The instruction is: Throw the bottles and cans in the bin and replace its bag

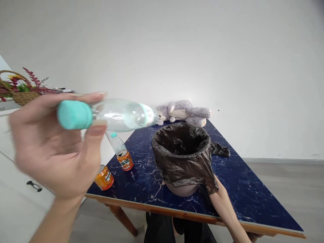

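My left hand (pixel 58 145) is raised at the left, fingers and thumb closed round the neck of a clear plastic bottle (pixel 116 114). Its teal cap (pixel 75 114) faces me, and the base points right, toward the back of the table. A trash bin (pixel 182 190) lined with a black plastic bag (pixel 187 168) stands on the table. Against its right side is my right hand (pixel 216 190), mostly hidden by the bag and bin; what looks like a fingertip shows at the bin's left side. The bag's inside looks dark.
On the blue marble-patterned table (pixel 141 148) stand two orange cans, a front can (pixel 105 179) and a rear can (pixel 125 161), with another clear bottle (pixel 117 143) behind. A grey plush toy (pixel 184 111) lies by the wall. A flower basket (pixel 25 96) sits far left.
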A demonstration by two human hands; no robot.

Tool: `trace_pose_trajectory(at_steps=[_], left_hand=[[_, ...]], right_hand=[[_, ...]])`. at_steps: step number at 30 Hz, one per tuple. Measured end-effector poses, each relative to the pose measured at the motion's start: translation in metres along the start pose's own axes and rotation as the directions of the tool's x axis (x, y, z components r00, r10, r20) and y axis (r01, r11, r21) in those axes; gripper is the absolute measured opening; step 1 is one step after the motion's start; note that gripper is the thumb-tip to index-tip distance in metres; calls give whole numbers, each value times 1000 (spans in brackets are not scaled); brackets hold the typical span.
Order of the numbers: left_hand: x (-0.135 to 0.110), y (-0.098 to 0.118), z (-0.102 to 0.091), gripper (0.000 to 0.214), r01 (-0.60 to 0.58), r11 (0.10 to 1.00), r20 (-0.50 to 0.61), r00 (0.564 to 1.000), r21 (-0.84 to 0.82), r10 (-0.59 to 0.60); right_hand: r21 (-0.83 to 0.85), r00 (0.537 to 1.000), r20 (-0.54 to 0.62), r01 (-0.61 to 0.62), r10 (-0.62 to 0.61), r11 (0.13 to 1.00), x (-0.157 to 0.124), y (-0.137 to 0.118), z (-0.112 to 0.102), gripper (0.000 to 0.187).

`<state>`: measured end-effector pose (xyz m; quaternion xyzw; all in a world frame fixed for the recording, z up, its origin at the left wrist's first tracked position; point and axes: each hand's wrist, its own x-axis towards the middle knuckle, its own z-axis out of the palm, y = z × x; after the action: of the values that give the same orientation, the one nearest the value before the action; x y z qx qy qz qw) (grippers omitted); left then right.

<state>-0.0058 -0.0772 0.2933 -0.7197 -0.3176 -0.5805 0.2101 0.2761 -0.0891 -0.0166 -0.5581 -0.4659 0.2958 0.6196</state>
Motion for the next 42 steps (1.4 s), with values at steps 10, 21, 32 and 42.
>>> trace_pose_trajectory(at_steps=[10,21,32,42], left_hand=[[-6,5,76,39,219,942,786,614,-254,69],[-13,-112,70,46,127,957,524,814,260,-250],[-71,-239,56,57,125,779,581,595,615,-555],[-15,-119,46,31,29,999,-37,999,40,-28]], right_hand=[[-15,996,26,-83,83,996,3,-5,0,59],[-46,997,25,-72,73,996,3,-4,0,51],[-93,998,8,-54,55,994,5,8,2,55],[-99,999,24,-39,42,994,5,14,1,53]])
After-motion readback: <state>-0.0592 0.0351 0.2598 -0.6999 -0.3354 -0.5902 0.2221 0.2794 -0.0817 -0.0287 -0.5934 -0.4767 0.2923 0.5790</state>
